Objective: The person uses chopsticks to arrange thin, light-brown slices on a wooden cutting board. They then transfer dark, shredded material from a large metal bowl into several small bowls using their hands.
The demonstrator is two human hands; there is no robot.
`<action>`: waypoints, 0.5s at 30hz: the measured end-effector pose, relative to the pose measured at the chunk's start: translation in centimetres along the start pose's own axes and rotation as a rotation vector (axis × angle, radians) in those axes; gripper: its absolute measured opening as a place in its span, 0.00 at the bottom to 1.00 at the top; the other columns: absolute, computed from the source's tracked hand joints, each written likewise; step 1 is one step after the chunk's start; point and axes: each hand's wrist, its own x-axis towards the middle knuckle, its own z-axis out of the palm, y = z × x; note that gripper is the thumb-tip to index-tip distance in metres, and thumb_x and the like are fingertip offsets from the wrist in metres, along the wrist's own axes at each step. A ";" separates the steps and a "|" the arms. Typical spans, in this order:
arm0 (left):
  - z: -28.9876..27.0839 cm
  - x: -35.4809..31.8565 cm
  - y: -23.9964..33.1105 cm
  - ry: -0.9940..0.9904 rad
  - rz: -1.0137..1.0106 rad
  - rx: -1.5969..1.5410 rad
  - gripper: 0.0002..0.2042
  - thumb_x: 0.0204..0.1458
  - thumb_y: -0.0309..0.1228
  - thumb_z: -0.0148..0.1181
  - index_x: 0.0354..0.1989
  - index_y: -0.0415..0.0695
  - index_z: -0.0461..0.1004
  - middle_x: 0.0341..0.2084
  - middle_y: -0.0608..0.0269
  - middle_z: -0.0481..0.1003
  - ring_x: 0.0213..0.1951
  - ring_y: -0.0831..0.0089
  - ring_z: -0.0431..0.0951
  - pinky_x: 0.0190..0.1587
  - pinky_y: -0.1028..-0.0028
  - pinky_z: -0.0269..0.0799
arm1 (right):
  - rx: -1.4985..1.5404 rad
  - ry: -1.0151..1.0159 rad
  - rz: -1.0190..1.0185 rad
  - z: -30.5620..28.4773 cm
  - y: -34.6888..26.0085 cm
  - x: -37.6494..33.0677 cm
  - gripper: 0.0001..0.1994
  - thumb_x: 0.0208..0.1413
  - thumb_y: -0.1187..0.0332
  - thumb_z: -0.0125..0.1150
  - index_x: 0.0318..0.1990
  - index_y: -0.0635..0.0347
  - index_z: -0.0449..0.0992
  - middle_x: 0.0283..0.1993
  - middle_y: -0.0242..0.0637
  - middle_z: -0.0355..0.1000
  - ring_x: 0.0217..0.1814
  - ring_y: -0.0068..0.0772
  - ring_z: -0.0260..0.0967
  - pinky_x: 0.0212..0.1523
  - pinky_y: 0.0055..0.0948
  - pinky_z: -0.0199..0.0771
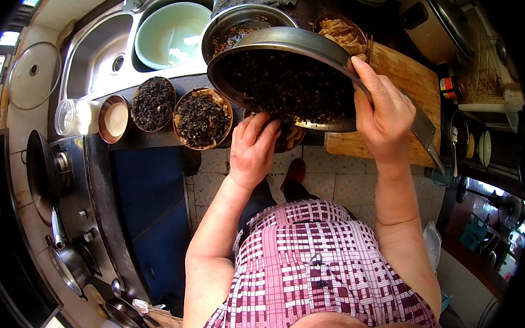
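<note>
My right hand grips the rim of a large metal basin, tilted toward me. Dark, finely shredded food fills much of its inside. At the basin's lower lip, the curled fingers of my left hand are in the shreds, fingertips partly hidden. Beneath them is a brown bowl, mostly covered by the basin and my hand. To the left stand two brown bowls: one heaped with dark shreds, the other with shreds over pale brown pieces.
A second metal basin with food bits stands behind, beside a pale green basin in the sink. A knife lies on the wooden cutting board at right. Left are a bowl of white contents and a wok.
</note>
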 end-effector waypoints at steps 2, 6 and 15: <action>0.1 0.9 0.1 -0.011 -0.003 0.038 0.16 0.44 0.23 0.65 0.45 0.42 0.76 0.47 0.57 0.71 0.48 0.57 0.72 0.48 0.63 0.69 | 0.006 0.078 -0.013 0.7 0.5 0.2 0.26 0.41 0.87 0.61 0.53 0.59 0.77 0.28 0.40 0.71 0.25 0.38 0.70 0.28 0.29 0.71; 0.4 2.1 0.5 -0.049 -0.063 0.101 0.19 0.44 0.26 0.66 0.48 0.41 0.74 0.50 0.52 0.70 0.52 0.52 0.69 0.52 0.59 0.68 | 0.065 0.161 0.036 1.8 1.9 -0.1 0.25 0.41 0.86 0.61 0.51 0.57 0.78 0.25 0.39 0.68 0.22 0.38 0.67 0.26 0.30 0.70; 1.2 3.6 2.0 -0.099 -0.103 0.142 0.18 0.44 0.27 0.66 0.45 0.42 0.74 0.45 0.51 0.70 0.49 0.49 0.69 0.53 0.58 0.67 | 0.103 0.180 0.079 1.6 1.9 0.2 0.23 0.43 0.86 0.62 0.50 0.57 0.78 0.25 0.41 0.70 0.22 0.37 0.68 0.27 0.29 0.71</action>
